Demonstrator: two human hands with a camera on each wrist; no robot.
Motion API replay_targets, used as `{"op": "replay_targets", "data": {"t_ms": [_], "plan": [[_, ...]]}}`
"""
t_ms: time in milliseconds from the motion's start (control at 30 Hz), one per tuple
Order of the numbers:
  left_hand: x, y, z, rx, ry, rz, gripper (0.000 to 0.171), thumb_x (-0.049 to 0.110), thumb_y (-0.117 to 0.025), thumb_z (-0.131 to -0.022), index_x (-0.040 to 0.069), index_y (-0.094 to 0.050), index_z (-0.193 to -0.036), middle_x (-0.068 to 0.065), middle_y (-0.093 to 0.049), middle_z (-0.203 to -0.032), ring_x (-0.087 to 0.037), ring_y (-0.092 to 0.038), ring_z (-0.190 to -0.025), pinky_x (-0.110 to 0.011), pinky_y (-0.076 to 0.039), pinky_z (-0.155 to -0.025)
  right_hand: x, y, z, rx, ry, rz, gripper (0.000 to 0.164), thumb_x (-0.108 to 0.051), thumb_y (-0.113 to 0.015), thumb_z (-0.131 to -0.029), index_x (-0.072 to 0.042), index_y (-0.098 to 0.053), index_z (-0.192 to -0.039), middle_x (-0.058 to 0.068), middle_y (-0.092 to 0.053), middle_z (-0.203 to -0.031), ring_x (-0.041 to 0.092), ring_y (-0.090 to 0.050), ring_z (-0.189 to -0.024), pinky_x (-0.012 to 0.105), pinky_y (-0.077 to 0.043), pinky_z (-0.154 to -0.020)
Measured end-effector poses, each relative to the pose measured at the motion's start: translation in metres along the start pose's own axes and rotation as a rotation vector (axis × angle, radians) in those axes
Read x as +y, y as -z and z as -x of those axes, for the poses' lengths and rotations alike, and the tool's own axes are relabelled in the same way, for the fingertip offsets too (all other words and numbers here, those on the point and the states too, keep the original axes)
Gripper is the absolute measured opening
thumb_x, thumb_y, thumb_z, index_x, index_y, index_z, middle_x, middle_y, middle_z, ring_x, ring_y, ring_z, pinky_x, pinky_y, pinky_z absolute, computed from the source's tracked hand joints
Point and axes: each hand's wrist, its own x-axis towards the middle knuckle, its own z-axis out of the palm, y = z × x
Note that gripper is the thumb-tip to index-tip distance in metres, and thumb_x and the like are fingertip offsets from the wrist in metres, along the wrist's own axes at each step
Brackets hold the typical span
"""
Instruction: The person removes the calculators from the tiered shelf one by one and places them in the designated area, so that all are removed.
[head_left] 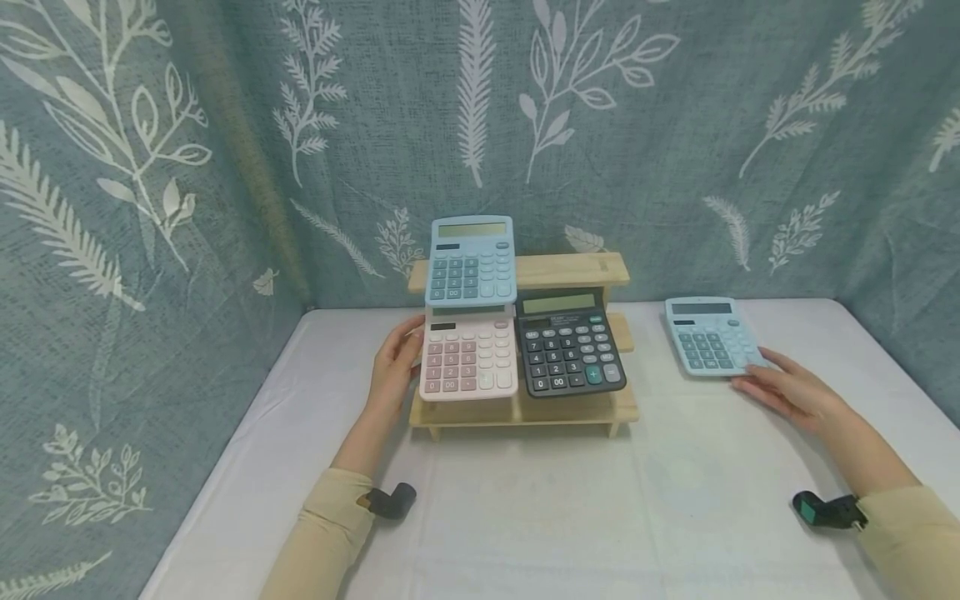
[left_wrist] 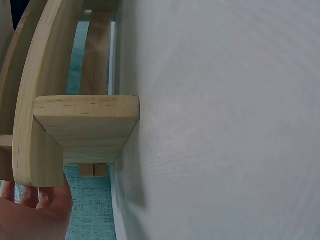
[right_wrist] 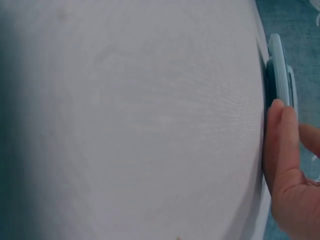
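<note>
My left hand [head_left: 395, 358] grips the left end of a tiered wooden rack [head_left: 525, 412]; in the left wrist view its fingertips go out of sight behind the end of a board [left_wrist: 37, 150]. Close by, a pink calculator [head_left: 468, 354] leans on the lower tier beside a black calculator [head_left: 572, 346]. Up on the top tier leans a blue calculator [head_left: 471, 260], overlapping the pink one's upper edge. To the right, my right hand [head_left: 791, 390] pinches the near right corner of a second blue calculator [head_left: 705, 337], thumb above and fingers under its edge [right_wrist: 282, 80].
A white cloth [head_left: 525, 517] covers the table. Behind and at both sides hangs a blue-green curtain [head_left: 637, 167] with a white leaf print. The rack stands close to the back curtain. Dark wrist cameras [head_left: 392, 502] stick out from both sleeves.
</note>
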Motion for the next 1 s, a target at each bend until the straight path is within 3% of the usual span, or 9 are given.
{"op": "replay_targets", "data": {"t_ms": [300,1000], "plan": [[0.0001,0.0,-0.0005,-0.005,-0.006,0.022,0.045,0.04,-0.048,-0.103,0.02,-0.047,-0.143,-0.008,-0.054,-0.131,-0.02,-0.052,-0.118,-0.041,-0.047,-0.096,0.0001,0.0015,0.0016,-0.034,0.007,0.001,0.094,-0.013,-0.054,-0.101,-0.014,0.027,-0.148,0.0,-0.069,-0.094,0.015,-0.071,-0.09,0.026,-0.051,-0.088],[-0.0007,-0.0002,-0.0002,-0.009,-0.012,0.034,0.045,0.04,-0.047,-0.103,0.019,-0.046,-0.144,-0.009,-0.054,-0.132,-0.021,-0.051,-0.119,-0.042,-0.046,-0.098,0.0019,0.0009,0.0079,-0.037,-0.004,0.028,0.085,-0.015,-0.046,-0.104,-0.008,0.027,-0.147,0.001,-0.071,-0.095,0.014,-0.07,-0.091,0.026,-0.052,-0.088]]}}
